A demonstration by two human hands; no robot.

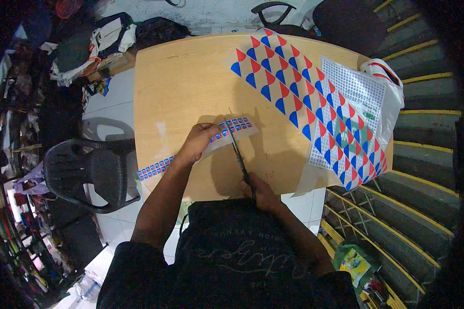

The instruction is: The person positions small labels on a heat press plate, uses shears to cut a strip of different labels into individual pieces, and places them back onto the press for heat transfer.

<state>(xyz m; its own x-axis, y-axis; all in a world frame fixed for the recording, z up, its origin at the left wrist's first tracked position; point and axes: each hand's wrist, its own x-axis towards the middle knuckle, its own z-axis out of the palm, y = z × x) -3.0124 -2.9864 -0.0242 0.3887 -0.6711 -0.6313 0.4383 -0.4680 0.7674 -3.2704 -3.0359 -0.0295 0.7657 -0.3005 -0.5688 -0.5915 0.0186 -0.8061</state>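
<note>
A long strip of small blue-and-red stickers on clear backing (242,124) stretches across the table, from its left edge toward the middle. My left hand (197,141) is closed on this strip, pinching it near its right part. In my right hand (262,193), close to the table's front edge, is a pair of scissors (238,154) gripped by the handles. Its blades point away from me and cross the strip just right of my left fingers. How far apart the blades are is hard to make out. The strip's right end curves beyond the scissors.
A clear sheet of red and blue shapes (304,103) lies over the right of the wooden table (180,77). Under it are a sheet of small grey squares (358,82) and a white plastic bag (394,98). Black chairs (90,172) stand left and behind; yellow-edged racks (423,147) line the right.
</note>
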